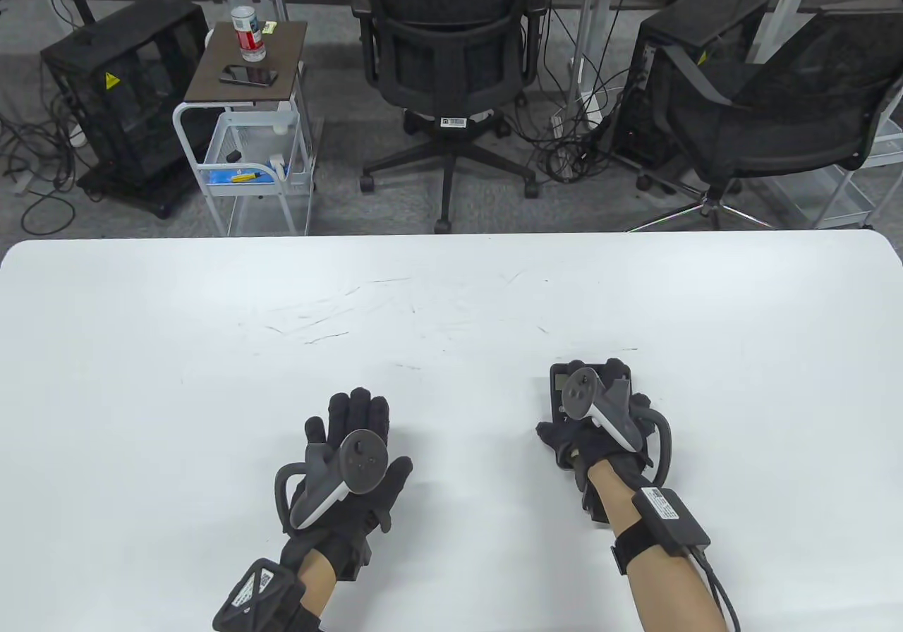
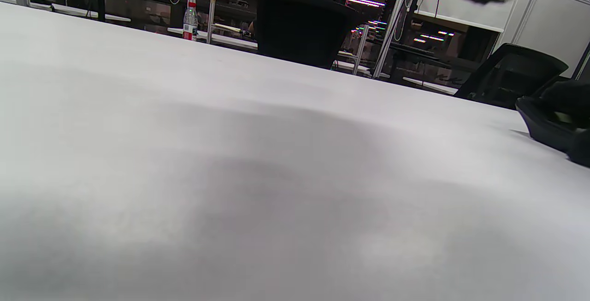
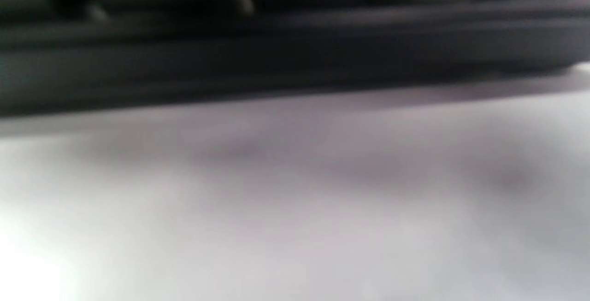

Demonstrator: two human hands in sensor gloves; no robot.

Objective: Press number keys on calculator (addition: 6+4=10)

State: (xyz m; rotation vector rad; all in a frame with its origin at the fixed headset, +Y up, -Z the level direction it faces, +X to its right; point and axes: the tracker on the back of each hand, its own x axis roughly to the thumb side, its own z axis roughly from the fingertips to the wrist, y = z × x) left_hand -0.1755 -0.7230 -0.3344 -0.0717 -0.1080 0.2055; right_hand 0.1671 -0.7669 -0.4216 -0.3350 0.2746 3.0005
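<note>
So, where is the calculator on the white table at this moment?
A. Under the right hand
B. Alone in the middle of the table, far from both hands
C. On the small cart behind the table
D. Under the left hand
A: in the table view the black calculator lies under the right hand, which covers most of it, while the left hand lies flat on the bare table.

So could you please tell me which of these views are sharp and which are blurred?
Table view: sharp, evenly lit. Left wrist view: near white tabletop soft. Right wrist view: heavily blurred, the dark flat calculator only a smear.
</note>
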